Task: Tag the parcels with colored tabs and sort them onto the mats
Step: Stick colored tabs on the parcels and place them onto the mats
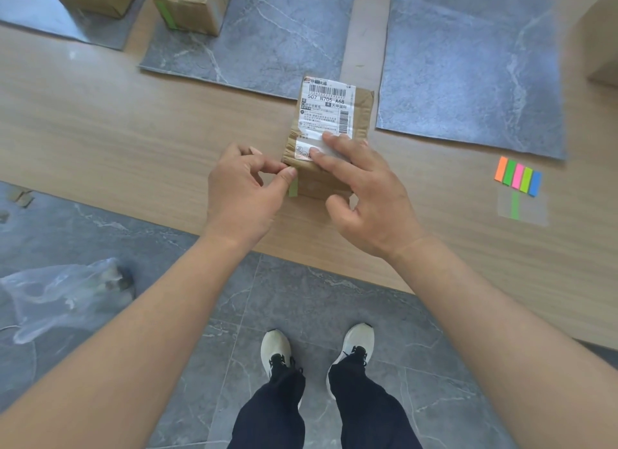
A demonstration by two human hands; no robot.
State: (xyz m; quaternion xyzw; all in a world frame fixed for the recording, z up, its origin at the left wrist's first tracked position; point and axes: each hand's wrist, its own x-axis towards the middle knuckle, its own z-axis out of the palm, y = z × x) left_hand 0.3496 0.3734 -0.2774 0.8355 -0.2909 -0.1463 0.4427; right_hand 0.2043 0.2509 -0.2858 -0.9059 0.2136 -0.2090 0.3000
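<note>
Left hand (244,187) pinches the green tab (293,188) by its top, thumb and forefinger setting it on the parcel's (329,124) near corner, likely so it sticks. Right hand (364,194) lies spread on top, fingers flat on the label, steadying the parcel. Right of it sits the tab pad (518,179). Beyond the hands lie the grey mats (267,40); a green-tagged box (187,10) stands beyond the left hand, probably this parcel's destination.

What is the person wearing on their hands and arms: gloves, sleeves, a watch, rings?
Nothing shows. The left hand and right hand are bare, without gloves, and no ring is visible on the fingers in view. The left forearm and right forearm are uncovered to the frame's edge: no sleeve, watch or wristband.
</note>
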